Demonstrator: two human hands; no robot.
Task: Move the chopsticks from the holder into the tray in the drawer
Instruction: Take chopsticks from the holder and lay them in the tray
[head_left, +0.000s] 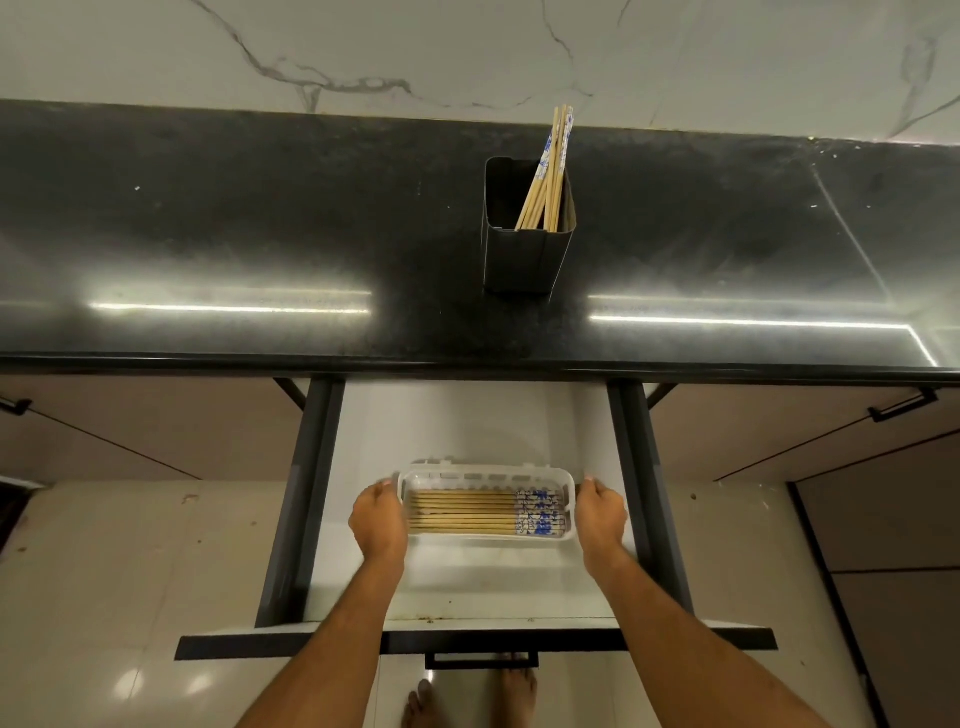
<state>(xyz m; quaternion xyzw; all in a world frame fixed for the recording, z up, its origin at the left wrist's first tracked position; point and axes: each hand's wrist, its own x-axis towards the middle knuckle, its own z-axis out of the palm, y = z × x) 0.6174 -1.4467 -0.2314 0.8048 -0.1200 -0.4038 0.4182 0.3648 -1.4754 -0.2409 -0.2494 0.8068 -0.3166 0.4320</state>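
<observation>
Both hands at the ends of the tray in the open drawer; some chopsticks already in it, some left in the holder.

Black stone countertop (218, 234), glossy, with strip-light glare. Below it the drawer (467, 426) stands pulled out, pale floor, dark side rails. Dark square holder (524, 249) upright on the counter, a few chopsticks in holder (551, 171) leaning to its right side. White plastic tray (485, 474) on the drawer floor; chopsticks in tray (467, 512) lie side by side, blue-and-white patterned ends to the right. Left hand (379, 519) curled around the tray's left end, right hand (600, 517) around its right end. No legible writing anywhere.
</observation>
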